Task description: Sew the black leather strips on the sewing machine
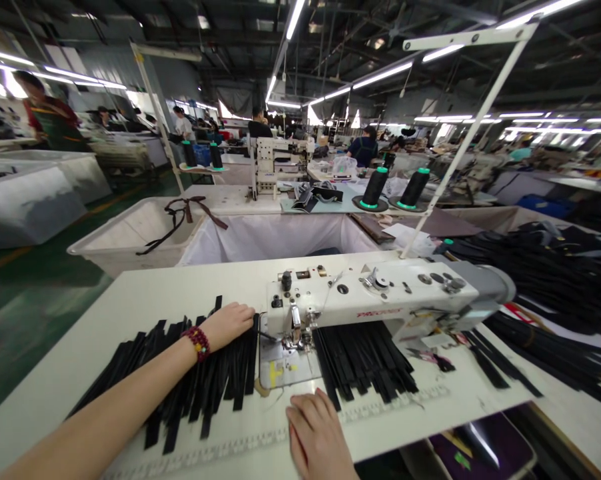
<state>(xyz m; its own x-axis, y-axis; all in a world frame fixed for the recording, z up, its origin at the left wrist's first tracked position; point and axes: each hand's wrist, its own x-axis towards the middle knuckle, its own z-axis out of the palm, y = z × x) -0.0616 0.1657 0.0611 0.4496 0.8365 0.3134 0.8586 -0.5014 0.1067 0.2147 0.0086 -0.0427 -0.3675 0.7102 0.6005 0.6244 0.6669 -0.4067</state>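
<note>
My left hand [229, 325], with a beaded bracelet [197, 343] at its wrist, lies over the left row of black strips [180, 387]. Its fingers are closed at the far end of the row's rightmost black strip [254, 357], close to the needle area; the fingertips are partly hidden. Beside it stands a white sewing machine [350, 300] with its metal plate [285, 373] under the presser foot. My right hand [318, 437] rests on the table in front of the plate, fingers loosely bent, nothing seen in it. More black strips [365, 360] lie under the machine arm.
A printed ruler [220, 445] runs along the white table [145, 293]. Scissors [433, 360] lie to the right. Beyond are a white bin [130, 230], thread cones [375, 187], another sewing machine [280, 163] and dark piled material [545, 273]. Several people sit or stand farther off.
</note>
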